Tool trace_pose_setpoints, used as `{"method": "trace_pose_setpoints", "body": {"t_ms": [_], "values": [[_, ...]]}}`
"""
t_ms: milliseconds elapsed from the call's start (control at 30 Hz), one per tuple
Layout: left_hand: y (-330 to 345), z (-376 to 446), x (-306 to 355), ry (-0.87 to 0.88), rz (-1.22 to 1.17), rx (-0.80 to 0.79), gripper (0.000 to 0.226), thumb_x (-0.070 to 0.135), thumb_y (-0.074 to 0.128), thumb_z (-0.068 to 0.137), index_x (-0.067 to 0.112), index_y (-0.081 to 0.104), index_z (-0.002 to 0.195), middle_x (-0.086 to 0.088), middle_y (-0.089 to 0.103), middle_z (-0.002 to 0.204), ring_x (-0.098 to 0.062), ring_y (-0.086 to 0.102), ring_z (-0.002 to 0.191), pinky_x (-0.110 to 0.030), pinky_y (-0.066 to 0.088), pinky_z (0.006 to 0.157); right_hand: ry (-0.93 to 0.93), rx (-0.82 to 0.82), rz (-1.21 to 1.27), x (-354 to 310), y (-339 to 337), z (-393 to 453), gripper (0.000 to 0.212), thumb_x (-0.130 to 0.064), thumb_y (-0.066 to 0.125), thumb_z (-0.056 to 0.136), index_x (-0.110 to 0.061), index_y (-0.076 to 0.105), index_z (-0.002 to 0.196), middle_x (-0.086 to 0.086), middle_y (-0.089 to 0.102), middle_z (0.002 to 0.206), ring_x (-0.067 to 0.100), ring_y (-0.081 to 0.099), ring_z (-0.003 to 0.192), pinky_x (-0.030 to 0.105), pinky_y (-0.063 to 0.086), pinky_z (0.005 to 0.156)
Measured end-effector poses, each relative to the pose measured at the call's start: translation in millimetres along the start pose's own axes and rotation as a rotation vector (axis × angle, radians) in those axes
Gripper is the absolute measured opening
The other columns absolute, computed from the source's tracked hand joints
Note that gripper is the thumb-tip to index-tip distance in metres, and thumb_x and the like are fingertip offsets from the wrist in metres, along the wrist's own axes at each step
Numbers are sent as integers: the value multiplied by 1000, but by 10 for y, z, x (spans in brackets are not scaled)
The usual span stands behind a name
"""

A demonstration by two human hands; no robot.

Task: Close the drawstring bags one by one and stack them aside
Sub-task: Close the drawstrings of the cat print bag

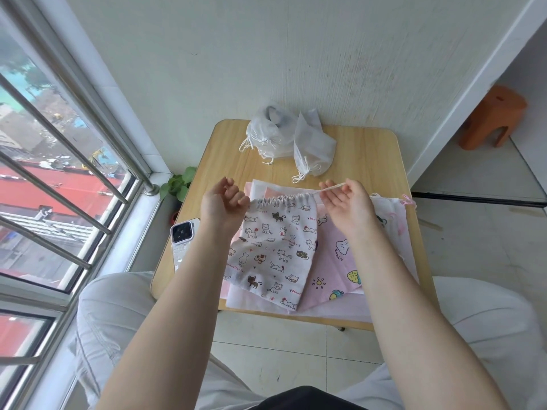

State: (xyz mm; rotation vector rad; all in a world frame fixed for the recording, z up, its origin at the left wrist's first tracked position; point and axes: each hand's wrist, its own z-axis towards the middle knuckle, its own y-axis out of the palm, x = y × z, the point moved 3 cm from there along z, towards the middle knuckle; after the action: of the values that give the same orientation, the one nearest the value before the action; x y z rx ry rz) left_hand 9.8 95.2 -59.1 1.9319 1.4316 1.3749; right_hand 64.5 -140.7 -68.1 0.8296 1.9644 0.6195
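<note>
A white drawstring bag printed with cats [273,250] lies on a pile of flat bags on the small wooden table [364,152]. Its top edge is gathered into pleats. My left hand [223,201] pinches the left end of that gathered edge. My right hand [344,199] pinches the beige drawstring [330,188], which runs taut out of the right end. Under the cat bag lie a pink bag with rabbit and fruit prints [334,261] and a white bag with a pink cord [390,220]. Two closed white bags [268,137] [312,149] sit at the table's far edge.
A phone with a white case [183,238] lies on the table's left edge. A small potted plant [179,184] stands by the window bars [59,143] on the left. An orange stool [492,116] is on the floor at far right. My knees frame the table's near edge.
</note>
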Motion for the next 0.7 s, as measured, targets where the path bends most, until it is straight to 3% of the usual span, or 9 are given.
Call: {"method": "trace_pose_setpoints", "body": {"t_ms": [67, 133, 233, 367, 533, 700], "values": [[-21, -1, -4, 9, 240, 16, 29, 19, 42, 102, 12, 48, 75, 7, 23, 51, -9, 18, 43, -20, 21, 39, 38, -5, 153, 18, 23, -12, 31, -21, 47, 101, -13, 40, 72, 11, 65, 80, 26, 70, 78, 41, 55, 85], [-25, -34, -22, 42, 506, 51, 28, 23, 45, 104, 12, 52, 79, 7, 26, 51, -9, 20, 43, -20, 23, 36, 63, 21, 160, 51, 46, -25, 34, -23, 44, 102, -14, 38, 70, 3, 50, 57, 17, 55, 52, 34, 54, 66], [5, -83, -54, 182, 925, 132, 30, 26, 46, 103, 12, 59, 80, 5, 35, 53, -10, 28, 44, -20, 32, 38, 93, 49, 4, 106, 65, -27, 37, -25, 40, 103, -18, 33, 67, -4, 28, 46, 11, 26, 37, 21, 32, 42], [-23, -44, 34, 424, 1382, 259, 32, 26, 45, 101, 10, 65, 83, 3, 45, 55, -15, 38, 48, -25, 28, 47, -18, 169, -352, -35, -60, 28, 28, -14, 36, 98, -20, 28, 71, -8, 23, 42, 8, 19, 31, 16, 15, 36], [-57, -27, 118, 539, 1523, 331, 36, 26, 42, 103, 3, 63, 85, -9, 62, 73, -23, 50, 64, -30, 34, 54, -192, 324, -636, -217, -187, 55, 25, -10, 34, 93, -21, 27, 72, -2, 21, 52, 9, 18, 34, 12, 16, 38], [-57, -24, 69, 575, 1566, 329, 37, 27, 43, 102, 2, 65, 85, -12, 63, 71, -23, 50, 61, -29, 32, 53, -250, 294, -800, -212, -112, 30, 24, -14, 39, 93, -20, 27, 72, 1, 26, 53, 11, 24, 34, 16, 23, 38]]}}
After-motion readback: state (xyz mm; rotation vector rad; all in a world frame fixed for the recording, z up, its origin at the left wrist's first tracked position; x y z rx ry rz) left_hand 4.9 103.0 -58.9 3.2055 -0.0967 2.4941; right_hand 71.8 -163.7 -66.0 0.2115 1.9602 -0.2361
